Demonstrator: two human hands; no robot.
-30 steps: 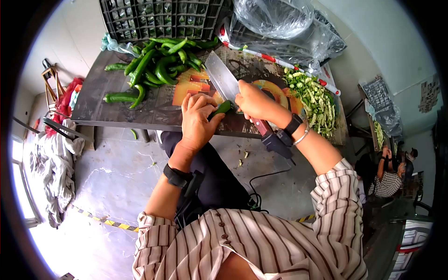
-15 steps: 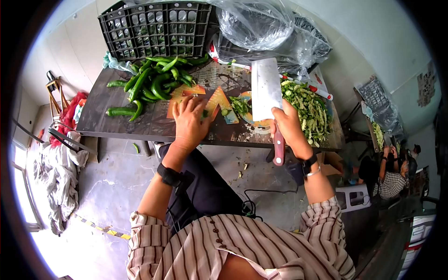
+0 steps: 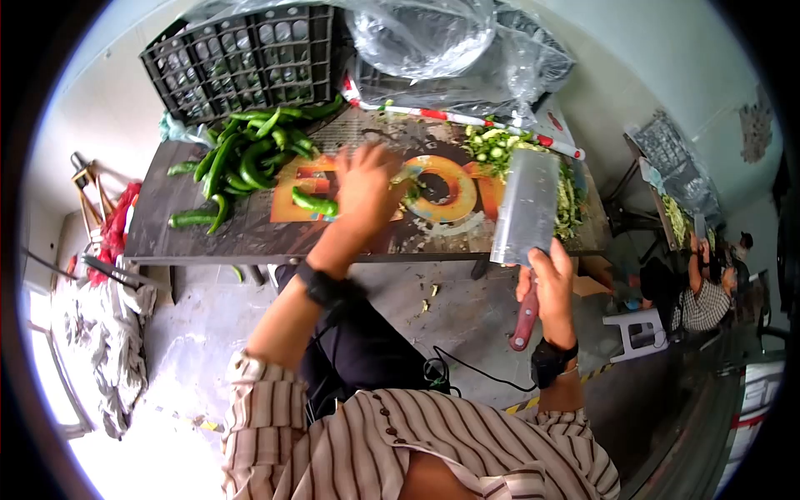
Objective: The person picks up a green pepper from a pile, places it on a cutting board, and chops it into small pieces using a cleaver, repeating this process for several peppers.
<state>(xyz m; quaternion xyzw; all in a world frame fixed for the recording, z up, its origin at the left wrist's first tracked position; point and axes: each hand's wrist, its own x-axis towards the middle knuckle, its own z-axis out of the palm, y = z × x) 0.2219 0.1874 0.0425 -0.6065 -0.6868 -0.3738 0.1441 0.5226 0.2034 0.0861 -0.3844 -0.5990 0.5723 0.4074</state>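
Observation:
My right hand [image 3: 548,287] grips the cleaver [image 3: 527,200] by its wooden handle, the broad blade pointing away from me over the table's right part. The blade hides some of the chopped green peppers [image 3: 571,204]. My left hand [image 3: 371,187] is over the middle of the table, its fingers smeared by motion, so I cannot see whether they hold anything. A single green pepper [image 3: 314,202] lies just left of it. Farther left is a pile of whole green peppers [image 3: 242,158]. Bits of chopped pepper lie near my left fingers.
A black plastic crate [image 3: 242,62] stands behind the whole peppers. Clear plastic bags [image 3: 425,42] lie at the back, with a red-and-white pole [image 3: 450,115] before them. At far right a person [image 3: 704,296] sits near a white stool [image 3: 636,333]. A cable [image 3: 483,375] crosses the floor.
My right hand and the cleaver have moved right and toward me. Chopped pieces have left the middle of the table. My left hand has shifted right, and a single pepper now shows beside it.

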